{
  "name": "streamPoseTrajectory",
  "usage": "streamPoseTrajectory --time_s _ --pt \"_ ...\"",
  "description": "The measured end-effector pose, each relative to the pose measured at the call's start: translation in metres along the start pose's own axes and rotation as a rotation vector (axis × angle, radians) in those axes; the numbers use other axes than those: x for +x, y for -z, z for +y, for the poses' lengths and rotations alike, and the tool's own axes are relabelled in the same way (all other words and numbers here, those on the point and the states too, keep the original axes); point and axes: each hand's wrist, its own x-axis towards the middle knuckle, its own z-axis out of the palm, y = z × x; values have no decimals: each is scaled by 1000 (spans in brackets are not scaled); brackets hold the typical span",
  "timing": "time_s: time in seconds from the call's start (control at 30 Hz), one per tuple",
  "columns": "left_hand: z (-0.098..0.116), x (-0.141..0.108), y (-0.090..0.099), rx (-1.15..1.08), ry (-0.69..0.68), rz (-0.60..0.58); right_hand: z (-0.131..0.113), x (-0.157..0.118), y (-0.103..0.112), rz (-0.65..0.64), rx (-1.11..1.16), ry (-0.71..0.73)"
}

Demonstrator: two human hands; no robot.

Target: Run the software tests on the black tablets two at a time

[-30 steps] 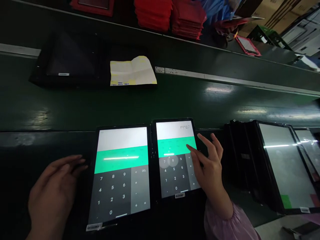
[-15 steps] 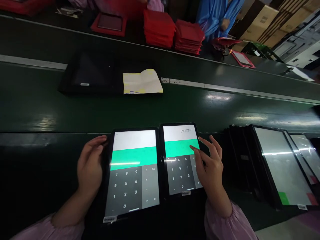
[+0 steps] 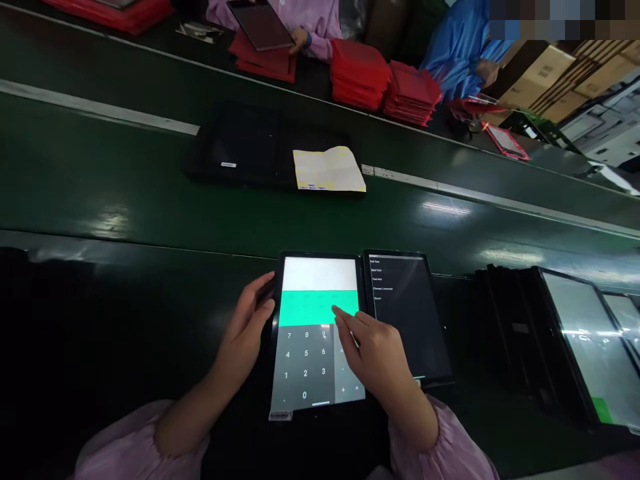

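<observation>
On the dark green counter (image 3: pixel 125 193), a thin tablet (image 3: pixel 319 291) lies beside a second tablet (image 3: pixel 407 313); it looks light, stiff and slick, best held by its edges; the left hand (image 3: pixel 243 331) cups one edge, grip unclear; the right hand (image 3: pixel 374 353) hovers open over the screen.

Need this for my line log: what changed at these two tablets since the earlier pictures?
The left hand came to the left edge of the calculator tablet. The right hand moved left, from the other tablet to over the calculator's green band. That other tablet now shows a dark menu, not a calculator. The taped paper stayed on the belt.
</observation>
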Motion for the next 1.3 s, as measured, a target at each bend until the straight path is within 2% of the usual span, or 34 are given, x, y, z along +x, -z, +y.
streamPoseTrajectory --time_s 0.17,0.37,0.53,0.67,0.73,0.8,0.87,1.0,1.07,1.23,1.3 --pt "-2 3 6 10 20 -115 2 -2 2 100 -43 -78" --pt "-11 4 7 22 -44 -148 -1 -4 -4 1 18 -31" --pt "-26 2 6 15 -81 -224 1 -6 1 67 12 -127" --pt "-34 2 7 55 -167 -225 -19 -8 -3 -26 143 20" --pt "-33 4 10 95 -170 -274 -28 -9 -6 -88 180 74" --pt "-28 5 13 142 -143 -323 -31 -8 -5 -98 184 76" --pt "-24 5 14 189 -108 -347 -24 -6 -1 -36 189 41" --pt "-22 2 11 234 -79 -329 -2 -3 7 109 96 -126" --pt "-23 0 9 200 -86 -304 4 -2 6 102 60 -164" --pt "-25 4 14 122 -76 -337 -1 -4 -3 -7 74 -63" --pt "-26 6 17 107 -80 -348 -1 -4 -2 -19 72 -79"
